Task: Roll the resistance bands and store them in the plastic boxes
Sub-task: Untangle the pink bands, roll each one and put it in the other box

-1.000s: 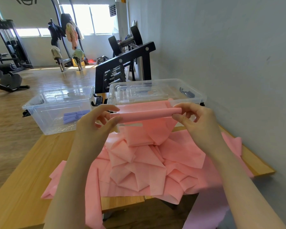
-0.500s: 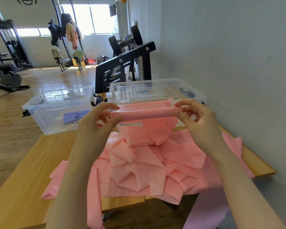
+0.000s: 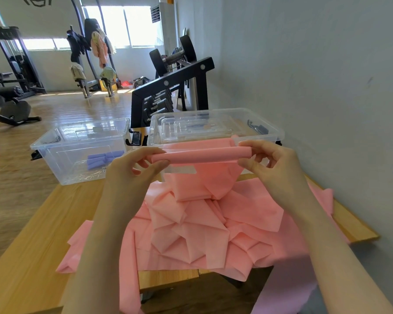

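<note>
Above the wooden counter (image 3: 43,223), both hands hold a pink resistance band (image 3: 200,223) raised in front of the right plastic box (image 3: 275,130). The upper end of the band is wound into a narrow horizontal roll (image 3: 200,155). The left hand (image 3: 132,171) pinches the left end of the roll, thumb below and forefinger curled over the top. The right hand (image 3: 272,164) pinches the right end in the same way, its fingers closed on the roll's open end. From the roll, the unrolled length hangs down and spreads across the counter in a heap of angular folds; part of it drapes over the near edge of the counter.

Two clear plastic boxes stand at the far edge of the counter, side by side and just apart. The right plastic box sits directly behind the roll and contains a clear lid or tray lying flat inside. The left plastic box (image 3: 55,150) holds rolled purple bands (image 3: 103,158) on its floor.

A grey wall (image 3: 315,75) runs along the right side of the counter. Behind the boxes stands a black dumbbell rack (image 3: 168,87), and gym machines stand on the wooden floor (image 3: 16,177) farther back.
</note>
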